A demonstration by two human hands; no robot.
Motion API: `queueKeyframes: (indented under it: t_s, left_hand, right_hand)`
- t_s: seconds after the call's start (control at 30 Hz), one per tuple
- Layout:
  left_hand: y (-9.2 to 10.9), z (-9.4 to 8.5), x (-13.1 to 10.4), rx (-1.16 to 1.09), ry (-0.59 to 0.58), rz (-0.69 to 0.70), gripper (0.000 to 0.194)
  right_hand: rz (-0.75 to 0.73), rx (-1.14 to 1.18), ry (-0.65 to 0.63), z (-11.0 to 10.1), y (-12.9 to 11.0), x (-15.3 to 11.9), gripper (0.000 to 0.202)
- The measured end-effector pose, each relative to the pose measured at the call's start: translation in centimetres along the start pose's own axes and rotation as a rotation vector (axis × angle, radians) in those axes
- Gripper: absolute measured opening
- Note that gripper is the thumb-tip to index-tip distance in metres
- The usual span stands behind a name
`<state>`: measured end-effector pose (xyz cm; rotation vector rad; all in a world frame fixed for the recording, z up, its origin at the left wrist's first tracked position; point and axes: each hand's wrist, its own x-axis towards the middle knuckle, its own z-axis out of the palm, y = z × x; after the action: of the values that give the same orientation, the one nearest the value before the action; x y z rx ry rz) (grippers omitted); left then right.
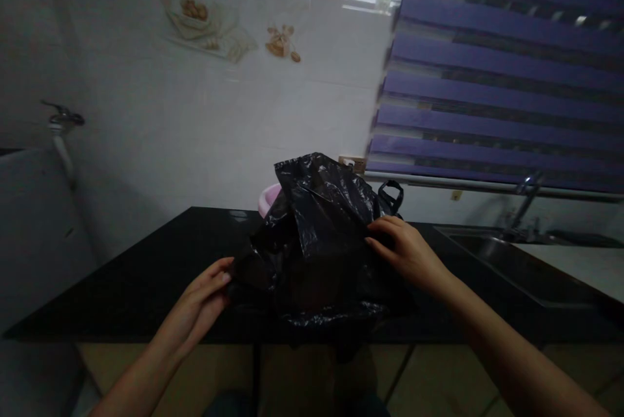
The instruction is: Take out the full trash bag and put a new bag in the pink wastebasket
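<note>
A crinkled black plastic bag (322,241) is spread in front of me over the front part of the counter. On its left side, my left hand (207,297) pinches the edge of the bag between thumb and fingers. My right hand (402,248) grips the opposite side of the plastic with its fingertips. The top of the bag stands up in a loose peak. Behind it, mostly hidden, a pink tub (268,198) shows only part of its rim. What the bag holds, if anything, cannot be seen.
The black countertop (160,267) ends at a front edge above pale cabinets (209,375). To the right are a steel sink (492,248) and a faucet (524,199). A wall socket (358,164) and purple blinds (468,99) are behind. A wall tap (63,118) is far left.
</note>
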<state>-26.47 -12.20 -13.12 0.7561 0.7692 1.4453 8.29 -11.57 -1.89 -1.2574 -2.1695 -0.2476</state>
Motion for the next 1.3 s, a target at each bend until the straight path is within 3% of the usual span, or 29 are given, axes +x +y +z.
queueKeyframes:
  t_s: [0.2,0.4,0.63,0.9,1.3]
  left_hand:
    - [0.5,-0.4,0.0,0.064,-0.036,0.055,0.035]
    - [2.9,0.9,0.9,0.240,0.064,0.190,0.028]
    - [4.5,4.3,1.9,0.303,-0.075,0.147,0.036]
    - [4.7,6.4,2.6,0.409,-0.189,0.117,0.029]
    - [4.6,7.0,2.1,0.383,-0.198,0.027,0.024]
  right_hand:
    - [0.008,0.015,0.053,0.7,0.2,0.2,0.012]
    - [0.035,0.039,0.056,0.9,0.1,0.1,0.012]
    - [0.043,0.071,0.057,0.6,-0.3,0.0,0.014]
    - [0.042,0.092,0.060,0.4,-0.4,-0.3,0.014]
    - [0.080,0.126,0.089,0.8,0.3,-0.8,0.020]
